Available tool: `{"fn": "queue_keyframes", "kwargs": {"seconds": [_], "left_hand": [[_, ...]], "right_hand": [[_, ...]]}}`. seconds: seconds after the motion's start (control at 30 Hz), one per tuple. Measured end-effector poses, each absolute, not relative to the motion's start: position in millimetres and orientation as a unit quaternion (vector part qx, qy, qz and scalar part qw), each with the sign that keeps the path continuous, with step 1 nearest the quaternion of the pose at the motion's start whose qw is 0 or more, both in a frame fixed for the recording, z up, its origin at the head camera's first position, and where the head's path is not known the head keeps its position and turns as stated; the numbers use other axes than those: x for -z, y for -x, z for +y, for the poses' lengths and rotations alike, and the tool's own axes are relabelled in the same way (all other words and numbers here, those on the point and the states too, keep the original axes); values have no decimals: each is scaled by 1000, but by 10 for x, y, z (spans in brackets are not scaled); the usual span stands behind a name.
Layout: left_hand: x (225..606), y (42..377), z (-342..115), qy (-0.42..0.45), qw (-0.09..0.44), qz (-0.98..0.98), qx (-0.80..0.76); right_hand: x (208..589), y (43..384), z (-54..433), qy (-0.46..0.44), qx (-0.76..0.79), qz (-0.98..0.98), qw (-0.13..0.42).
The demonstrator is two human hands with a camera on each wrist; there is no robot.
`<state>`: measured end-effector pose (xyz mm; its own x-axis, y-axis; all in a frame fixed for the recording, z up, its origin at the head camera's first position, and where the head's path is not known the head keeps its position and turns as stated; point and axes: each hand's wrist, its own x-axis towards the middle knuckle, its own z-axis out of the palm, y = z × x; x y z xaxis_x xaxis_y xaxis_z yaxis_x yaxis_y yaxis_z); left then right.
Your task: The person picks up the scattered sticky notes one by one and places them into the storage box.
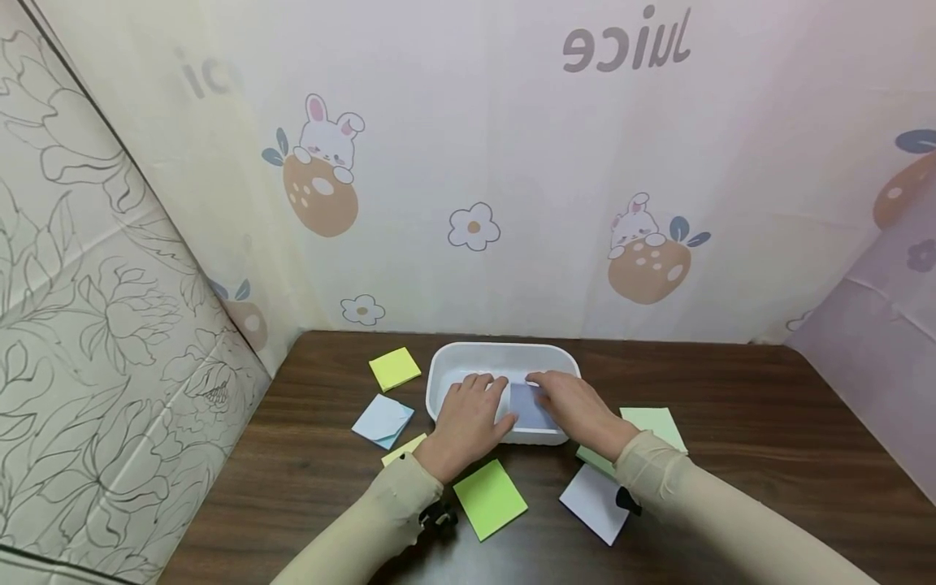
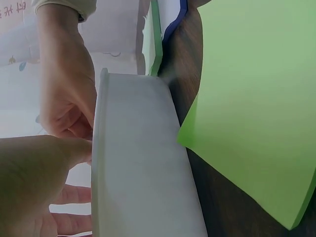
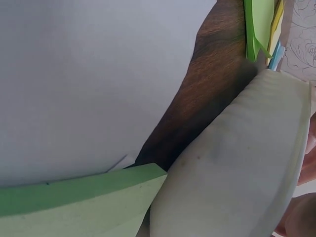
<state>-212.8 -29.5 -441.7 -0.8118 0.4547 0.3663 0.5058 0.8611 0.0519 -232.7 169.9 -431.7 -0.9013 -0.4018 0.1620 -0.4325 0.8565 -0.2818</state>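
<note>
A white plastic tray (image 1: 486,351) stands near the back of the table, its outer wall filling much of both wrist views. In its right half lies a blue-purple sticky note pad (image 1: 528,406). My left hand (image 1: 468,422) reaches over the front rim, fingers extended inside and thumb close to the pad's left edge. From the right, my right hand (image 1: 578,406) grips the pad's right edge with bent fingers. The left wrist view shows that hand's curled fingers (image 2: 71,118) close to my left thumb; the tray wall hides their tips.
Left of the tray lie a yellow pad (image 1: 395,369), a light blue pad (image 1: 383,421) and a pale yellow pad (image 1: 405,449). In front are a lime green pad (image 1: 490,498) and a pale lilac pad (image 1: 594,502). Light green pads (image 1: 653,424) lie by my right wrist. A patterned curtain (image 1: 468,162) hangs behind.
</note>
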Motion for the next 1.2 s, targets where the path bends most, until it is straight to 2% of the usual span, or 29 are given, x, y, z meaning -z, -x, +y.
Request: {"fn": "queue_keyframes", "kwargs": {"seconds": [0.4, 1.2], "left_hand": [[4409, 2151, -303, 242, 145, -956, 84], [4445, 2193, -291, 242, 137, -957, 83]], "right_hand": [[4362, 2354, 1728, -219, -141, -964, 44], [4393, 2401, 1765, -228, -116, -967, 9]]}}
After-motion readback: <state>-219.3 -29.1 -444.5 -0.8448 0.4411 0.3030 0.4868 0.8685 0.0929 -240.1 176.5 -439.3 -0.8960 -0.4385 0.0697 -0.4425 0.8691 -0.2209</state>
